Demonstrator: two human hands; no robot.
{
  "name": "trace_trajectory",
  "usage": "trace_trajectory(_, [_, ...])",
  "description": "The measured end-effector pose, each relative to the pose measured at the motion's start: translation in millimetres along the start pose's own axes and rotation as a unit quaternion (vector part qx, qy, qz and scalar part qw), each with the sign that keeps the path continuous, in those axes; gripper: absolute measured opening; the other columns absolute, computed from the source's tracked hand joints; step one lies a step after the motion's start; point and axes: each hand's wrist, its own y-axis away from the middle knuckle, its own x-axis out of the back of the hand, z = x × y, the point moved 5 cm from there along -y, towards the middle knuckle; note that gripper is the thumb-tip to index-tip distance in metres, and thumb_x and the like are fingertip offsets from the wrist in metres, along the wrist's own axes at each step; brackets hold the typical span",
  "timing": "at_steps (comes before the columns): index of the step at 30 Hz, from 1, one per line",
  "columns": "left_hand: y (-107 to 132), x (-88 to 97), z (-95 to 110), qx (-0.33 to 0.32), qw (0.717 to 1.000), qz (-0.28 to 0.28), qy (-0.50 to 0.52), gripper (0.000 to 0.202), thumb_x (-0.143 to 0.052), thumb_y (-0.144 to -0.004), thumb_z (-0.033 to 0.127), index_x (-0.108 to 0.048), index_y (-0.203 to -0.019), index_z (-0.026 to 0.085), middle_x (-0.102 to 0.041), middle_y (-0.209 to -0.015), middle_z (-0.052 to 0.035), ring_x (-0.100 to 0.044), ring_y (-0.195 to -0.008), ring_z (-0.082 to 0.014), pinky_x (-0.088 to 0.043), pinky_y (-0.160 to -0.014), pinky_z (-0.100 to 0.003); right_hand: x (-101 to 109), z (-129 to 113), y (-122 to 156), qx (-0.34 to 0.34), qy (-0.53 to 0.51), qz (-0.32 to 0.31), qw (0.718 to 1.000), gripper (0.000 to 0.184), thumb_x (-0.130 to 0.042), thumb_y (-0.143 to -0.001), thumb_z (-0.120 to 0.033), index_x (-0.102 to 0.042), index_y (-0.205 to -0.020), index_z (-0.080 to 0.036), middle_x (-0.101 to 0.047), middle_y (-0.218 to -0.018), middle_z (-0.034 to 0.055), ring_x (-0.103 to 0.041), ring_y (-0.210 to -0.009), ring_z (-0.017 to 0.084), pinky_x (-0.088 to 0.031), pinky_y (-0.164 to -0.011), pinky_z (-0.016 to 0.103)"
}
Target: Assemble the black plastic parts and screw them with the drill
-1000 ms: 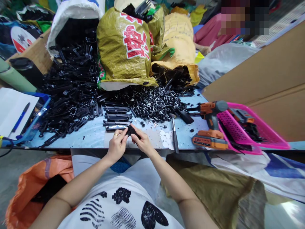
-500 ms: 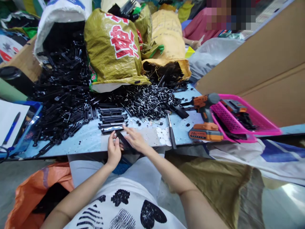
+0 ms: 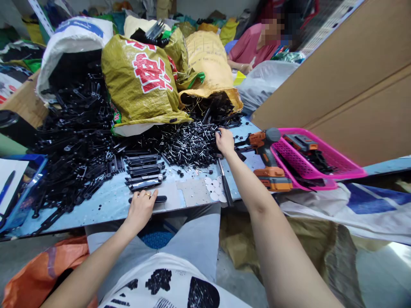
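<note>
My left hand (image 3: 140,207) lies flat on a long black plastic strip (image 3: 159,199) near the table's front edge, fingers stretched over it. Just beyond it sits a short stack of similar black strips (image 3: 143,169). My right hand (image 3: 224,142) reaches far out to the right edge of a heap of small black pins with metal tips (image 3: 189,143), fingers curled down into it; what they hold is hidden. A slim hammer (image 3: 223,184) lies under my right forearm.
A big pile of black plastic parts (image 3: 80,141) fills the left of the table (image 3: 109,201). Yellow sacks (image 3: 141,81) stand behind. An orange cordless drill (image 3: 268,158) and a pink basket (image 3: 317,158) sit right. Another person (image 3: 253,45) sits at the back. Cardboard (image 3: 337,81) leans right.
My right hand left the strip at the front edge and reached forward to the pin heap. My left hand now presses the strip flat on the table. The view tilted up.
</note>
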Motion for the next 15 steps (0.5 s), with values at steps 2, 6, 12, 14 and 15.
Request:
trace_trajectory(2, [-0.1, -3.9, -0.6, 0.005, 1.000, -0.011, 0.005, 0.039, -0.041, -0.089, 0.014, -0.052, -0.126, 0.014, -0.061, -0.093, -0.0120, -0.055, -0.088, -0.0255, -0.043, -0.076, -0.040, -5.7, -13.4, -30.7, 0.017, -0.003, -0.008, 1.000, 0.042, -0.029, -0.094, -0.030, -0.049, -0.125, -0.011, -0.053, -0.118, 0.0182, -0.044, -0.108, 0.028, -0.038, -0.089, 0.040])
trace_trajectory(6, [2.5, -13.1, 3.2, -0.043, 0.996, 0.000, 0.078, 0.044, -0.049, -0.090, 0.033, -0.048, -0.130, 0.015, -0.060, -0.101, -0.0111, -0.054, -0.093, -0.0245, -0.044, -0.080, -0.038, -17.2, -40.5, -94.4, 0.087, 0.083, -0.069, 0.990, 0.040, -0.030, -0.090, -0.017, -0.052, -0.123, -0.014, -0.051, -0.123, 0.0171, -0.043, -0.111, 0.028, -0.039, -0.085, 0.039])
trace_trajectory(12, [2.7, -22.7, -0.6, -0.044, 0.991, 0.053, 0.119, 0.042, -0.044, -0.092, 0.032, -0.045, -0.132, 0.018, -0.061, -0.103, -0.0106, -0.057, -0.094, -0.0229, -0.047, -0.082, -0.038, -47.0, -56.6, -157.1, 0.162, 0.175, -0.138, 0.961, 0.036, -0.034, -0.087, -0.010, -0.065, -0.103, -0.014, -0.061, -0.111, 0.0151, -0.044, -0.112, 0.026, -0.034, -0.092, 0.043])
trace_trajectory(14, [1.1, -23.1, -0.3, -0.047, 0.990, 0.057, 0.118, 0.040, -0.044, -0.092, 0.030, -0.046, -0.130, 0.016, -0.062, -0.102, -0.0107, -0.057, -0.092, -0.0223, -0.047, -0.081, -0.037, -55.9, -54.2, -166.3, 0.157, 0.184, -0.144, 0.960, 0.035, -0.034, -0.087, -0.010, -0.065, -0.103, -0.015, -0.062, -0.112, 0.0145, -0.044, -0.114, 0.026, -0.031, -0.094, 0.047])
trace_trajectory(15, [0.3, -22.8, 0.0, -0.051, 0.990, 0.058, 0.118, 0.040, -0.044, -0.092, 0.029, -0.047, -0.130, 0.015, -0.062, -0.101, -0.0108, -0.057, -0.092, -0.0221, -0.048, -0.080, -0.037, -58.2, -52.2, -168.5, 0.157, 0.189, -0.145, 0.958, 0.036, -0.034, -0.087, -0.010, -0.065, -0.104, -0.015, -0.061, -0.113, 0.0139, -0.042, -0.117, 0.026, -0.029, -0.096, 0.050])
